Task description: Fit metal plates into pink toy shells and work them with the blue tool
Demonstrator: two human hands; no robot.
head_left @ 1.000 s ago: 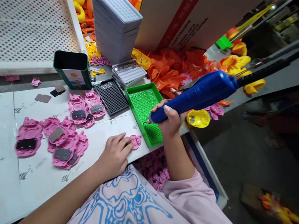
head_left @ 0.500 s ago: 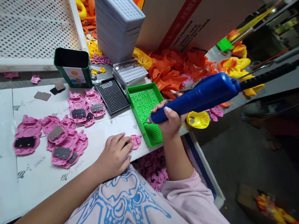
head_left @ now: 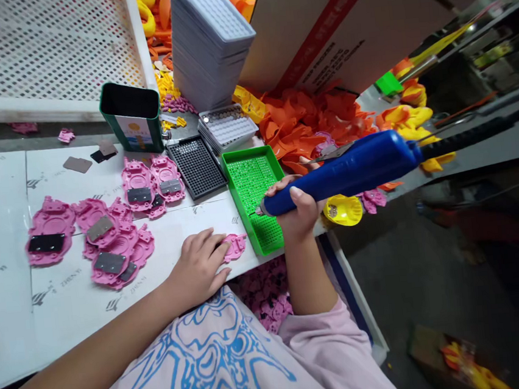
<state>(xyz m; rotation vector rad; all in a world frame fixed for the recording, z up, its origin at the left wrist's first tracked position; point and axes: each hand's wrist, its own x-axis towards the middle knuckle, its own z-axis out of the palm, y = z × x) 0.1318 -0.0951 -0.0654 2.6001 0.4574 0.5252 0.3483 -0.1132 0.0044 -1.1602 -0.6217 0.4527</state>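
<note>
My right hand [head_left: 298, 210] is wrapped round a blue electric screwdriver [head_left: 344, 171], whose tip points down into the green perforated tray [head_left: 238, 160] at the table's near edge. My left hand [head_left: 198, 266] lies on the white table with its fingers pressing a small pink plastic part [head_left: 236, 245] just left of the green tray. Most of that part is covered by my fingers.
Several pink parts with grey plates [head_left: 102, 234] lie to the left. A black perforated tray [head_left: 195, 167], a green tin [head_left: 132, 116], a stack of grey trays [head_left: 208, 40] and orange parts [head_left: 312, 122] stand behind. A cardboard box [head_left: 344, 21] leans at right.
Both hands keep their places; only the view has shifted slightly.
</note>
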